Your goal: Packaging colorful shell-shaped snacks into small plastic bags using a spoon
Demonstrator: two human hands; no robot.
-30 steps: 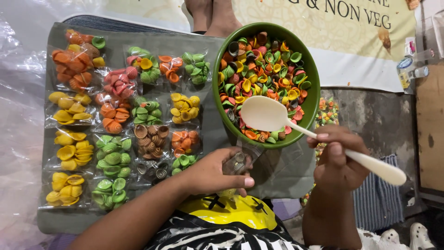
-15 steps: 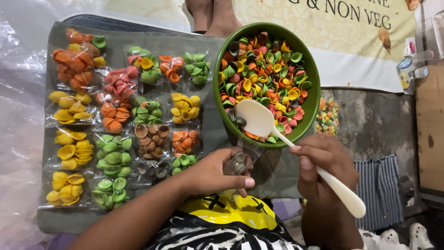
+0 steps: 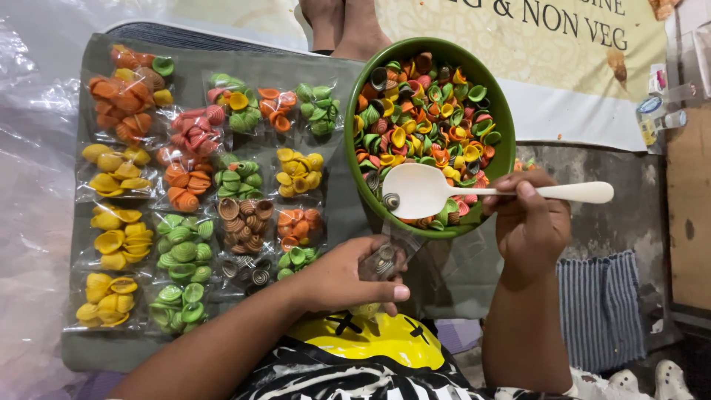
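White plastic spoon [image 3: 444,191] held level by the right hand [image 3: 529,222], fingers closed around its handle; its bowl lies inside the green bowl [image 3: 503,141], carrying one brown spiral shell-shaped piece [image 3: 391,201] among mixed coloured shell-shaped pieces [image 3: 426,118]. Left hand [image 3: 348,274] grips a small clear packet [image 3: 383,259] of brown pieces just below the bowl's rim. Sorted packets [image 3: 185,192] of yellow, green, orange and pink pieces lie in rows on the grey cloth [image 3: 337,81] to the left.

Bright, even overhead light; colours vivid and sharp at centre. Soft glare on the clear plastic sheet [image 3: 33,148], with slight wide-angle bending at edges.
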